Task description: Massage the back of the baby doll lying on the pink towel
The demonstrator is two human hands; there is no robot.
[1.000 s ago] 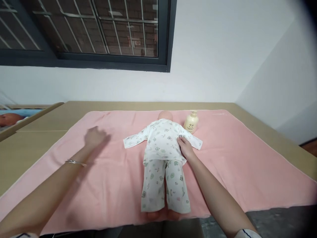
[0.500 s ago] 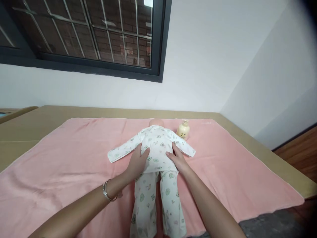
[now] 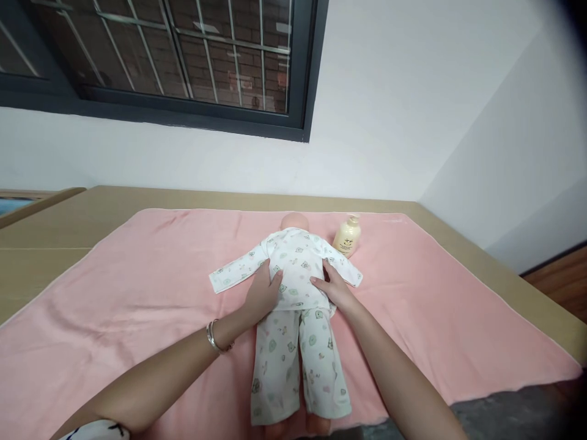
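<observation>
Pink blanket, clothed doll, two hands at its waist

Spread fingers (image 3: 274,278) of the left hand (image 3: 263,292) lie loose against one side of the doll (image 3: 296,263), with the thumb up on the patterned top. The right hand (image 3: 335,288) mirrors it on the other side. Neither hand is clenched; they cup the torso and do not pinch the cloth. A bracelet (image 3: 214,337) sits on the left wrist. The doll lies stretched out on the blanket (image 3: 137,293), head towards the wall, sleeves flung wide and feet near the front edge of the worktop (image 3: 55,244). A cream bottle (image 3: 347,236) stands just beside its right sleeve. Judging by this hold, the loose top could slide over the body and the grip slip. A sweep of that sleeve might tip the bottle.
</observation>
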